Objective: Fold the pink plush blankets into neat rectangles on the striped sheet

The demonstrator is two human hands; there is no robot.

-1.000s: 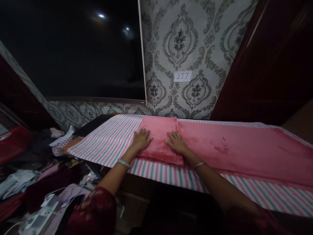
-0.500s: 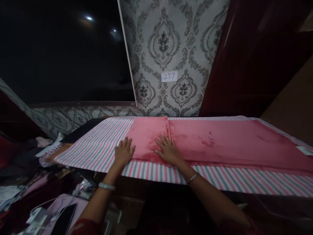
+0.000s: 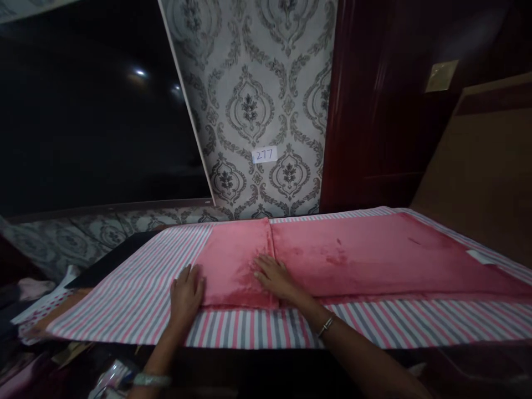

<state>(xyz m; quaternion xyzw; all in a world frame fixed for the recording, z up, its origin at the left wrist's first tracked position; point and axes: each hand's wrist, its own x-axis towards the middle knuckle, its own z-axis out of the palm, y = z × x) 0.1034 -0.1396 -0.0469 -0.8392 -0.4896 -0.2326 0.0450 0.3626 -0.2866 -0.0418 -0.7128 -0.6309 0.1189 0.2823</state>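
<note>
A long pink plush cloth (image 3: 374, 255) lies flat, its left end folded over into a panel (image 3: 233, 255) with a raised edge. Darker brushed patches mark its surface. Beneath it spreads a striped cloth (image 3: 141, 282) in pink, grey and white. My left hand (image 3: 185, 291) rests palm down at the panel's left edge, partly on the stripes, fingers extended. Spread fingers of my right hand (image 3: 274, 277) press flat on the panel near its raised edge. Neither hand grips anything. A small white tag (image 3: 480, 257) shows at the pink cloth's right end.
A large dark screen (image 3: 100, 111) hangs on the patterned wall (image 3: 249, 111) behind the table, beside a paper label (image 3: 265, 154) reading 277. Dark red panelling (image 3: 374, 138) and a large cardboard piece (image 3: 482, 177) stand at right. Clutter (image 3: 110, 379) lies low at left.
The view has tilted up and turned right, so the wall and table sit lower and further left. My hands stay flat on the cloth; the left lies slightly further over the stripes.
</note>
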